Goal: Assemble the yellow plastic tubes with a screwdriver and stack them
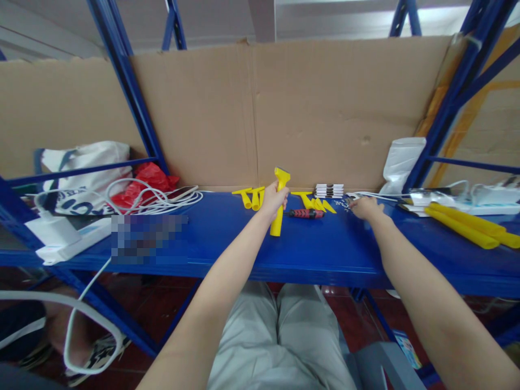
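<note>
On the left, a loose coil of thin white cable (164,201) is lying on the blue metal bench (227,238); probably harmless, snagging only if the left arm swings wide. Next along, short yellow plastic T-shaped pieces (247,201) are sitting just left of the left hand, so a careless sideways move could be scattering them. A red-and-black-handled screwdriver (306,214) is lying to the right of that hand, shaft pointing left; knocking it could be setting it rolling, I'd say. Farther right, a cluster of tiny pale loose bits (345,203) is spreading near a neat stack of small white blocks with dark marks (329,190). Biggest risk from where I'm standing: fingers brushing the bits away, or pinching two together, because they're so small and unconfined. The stack could be toppling too if a knuckle is catching it.

Hands now. The left hand (275,200) is wrapping its fingers round a yellow plastic tube-handled tool with a flared head (277,223), closed snugly, head up, tilting slightly, over the middle of the bench. Can't tell whether its lower end is touching down. The right hand (366,208) is resting low at the bits, palm down, fingers partly curled; the fingertips are too small and blurred, so can't tell whether it's pinching anything.
</note>
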Available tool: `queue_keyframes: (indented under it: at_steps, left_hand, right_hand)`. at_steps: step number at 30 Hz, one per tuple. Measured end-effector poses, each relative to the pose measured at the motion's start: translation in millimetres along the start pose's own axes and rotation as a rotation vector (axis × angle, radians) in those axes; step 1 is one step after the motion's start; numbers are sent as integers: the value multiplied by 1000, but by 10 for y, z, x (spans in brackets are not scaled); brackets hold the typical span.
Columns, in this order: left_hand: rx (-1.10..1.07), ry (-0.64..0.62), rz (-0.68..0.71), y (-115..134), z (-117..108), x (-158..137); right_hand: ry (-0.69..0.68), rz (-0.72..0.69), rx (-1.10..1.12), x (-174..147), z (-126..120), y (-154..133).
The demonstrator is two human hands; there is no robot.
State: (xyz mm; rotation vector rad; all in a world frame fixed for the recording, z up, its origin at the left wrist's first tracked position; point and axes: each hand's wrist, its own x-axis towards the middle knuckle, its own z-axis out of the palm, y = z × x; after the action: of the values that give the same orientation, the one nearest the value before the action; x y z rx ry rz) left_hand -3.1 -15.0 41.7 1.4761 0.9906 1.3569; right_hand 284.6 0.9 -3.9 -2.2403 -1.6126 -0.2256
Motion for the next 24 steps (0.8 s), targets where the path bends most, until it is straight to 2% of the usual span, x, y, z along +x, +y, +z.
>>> queue_keyframes:
  at_steps: [3,6,8,14,24]
  left_hand:
    - [-169,-141,-212,3,10,-31]
    - [-201,-273,-377,-16,38,-56]
    - [-200,-313,-438,-31,60,-66]
    - [-234,-381,-481,-47,85,-74]
    - [-230,-442,-513,-38,102,-91]
  right_hand:
    - [-42,7,-67,-50,-45,-69]
    - [-85,12,-85,-112,-107,-137]
    - [-84,4,-107,-148,-135,-177]
    - [-25,-76,-194,-197,-140,-261]
    - [-44,-122,-216,-158,-77,-225]
